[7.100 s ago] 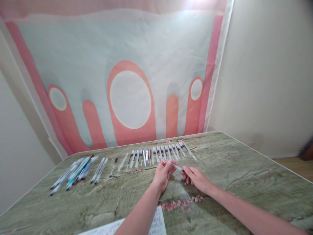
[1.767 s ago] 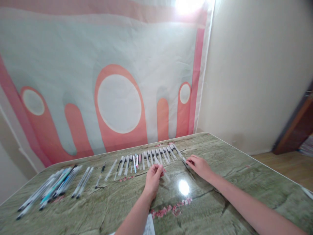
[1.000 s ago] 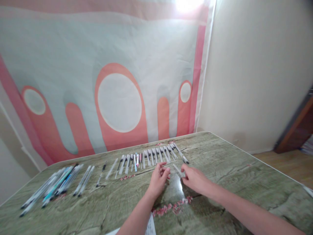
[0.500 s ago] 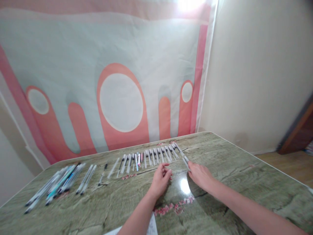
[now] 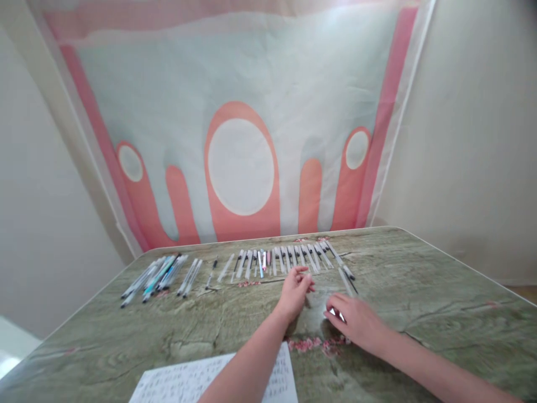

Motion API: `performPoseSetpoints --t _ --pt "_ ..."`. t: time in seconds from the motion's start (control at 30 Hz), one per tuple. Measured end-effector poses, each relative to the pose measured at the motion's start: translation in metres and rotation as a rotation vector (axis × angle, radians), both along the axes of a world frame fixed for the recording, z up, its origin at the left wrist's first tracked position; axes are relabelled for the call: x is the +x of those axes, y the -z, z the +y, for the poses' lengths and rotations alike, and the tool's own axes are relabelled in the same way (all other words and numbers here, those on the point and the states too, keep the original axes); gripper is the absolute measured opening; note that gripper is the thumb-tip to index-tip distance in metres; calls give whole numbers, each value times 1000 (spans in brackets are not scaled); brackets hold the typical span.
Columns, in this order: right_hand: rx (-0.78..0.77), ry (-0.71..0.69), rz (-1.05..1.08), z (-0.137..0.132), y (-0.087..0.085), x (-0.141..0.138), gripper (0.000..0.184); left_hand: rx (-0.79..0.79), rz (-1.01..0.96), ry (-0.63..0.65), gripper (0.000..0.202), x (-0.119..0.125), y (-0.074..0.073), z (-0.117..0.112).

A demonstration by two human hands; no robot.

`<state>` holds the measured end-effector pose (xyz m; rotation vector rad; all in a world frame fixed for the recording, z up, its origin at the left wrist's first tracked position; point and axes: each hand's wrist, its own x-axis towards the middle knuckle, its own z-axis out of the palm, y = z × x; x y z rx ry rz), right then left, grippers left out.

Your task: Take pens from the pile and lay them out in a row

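Observation:
Near the front of a row of pen parts, my left hand (image 5: pixel 296 290) hovers or rests above the table with its fingers loosely bent and apart, holding nothing visible. My right hand (image 5: pixel 354 320) is to its right and nearer to me. Its thumb and fingers form an open curve, and a bright table reflection shows between them. Just beyond it lie a clear pen barrel (image 5: pixel 346 282) and a thin dark refill beside it. Another pen (image 5: pixel 337 257) slants at the row's right end. The row (image 5: pixel 289 258) consists of several clear barrels and caps with dark tips.
Several whole pens, some turquoise and blue, lie in a pile (image 5: pixel 153 278) at the left. Two pens (image 5: pixel 190 277) and a dark-gripped pen (image 5: pixel 212 273) lie between pile and row. A handwritten sheet (image 5: pixel 168 383) is under my left forearm. A patterned cloth (image 5: pixel 344 73) hangs behind the table.
My right hand has let go of the pen parts at the row's right end and drawn back toward me. They stay on the table. The view has turned left, showing more of the sheet.

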<state>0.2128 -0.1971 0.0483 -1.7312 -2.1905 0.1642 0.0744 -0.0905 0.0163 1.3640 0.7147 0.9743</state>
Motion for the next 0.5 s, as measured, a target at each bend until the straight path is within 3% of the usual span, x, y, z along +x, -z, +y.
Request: performPoseSetpoints --t 0.17,0.27,0.33,0.4,0.5 --pt "22 -524 160 -30 -16 -47 26 -118 -72 -124 46 -7 -5 13" --pt "118 -756 80 -38 3 -71 31 -136 -103 -178 46 -14 -7 23" --pt "241 -832 53 -38 25 -81 23 -135 -93 -218 44 -22 -8 33" --pt "327 -822 9 -37 43 -86 21 -102 -11 -262 40 -35 -10 47" --pt "391 -800 -19 -36 52 -90 22 87 369 -423 27 -68 -13 72"
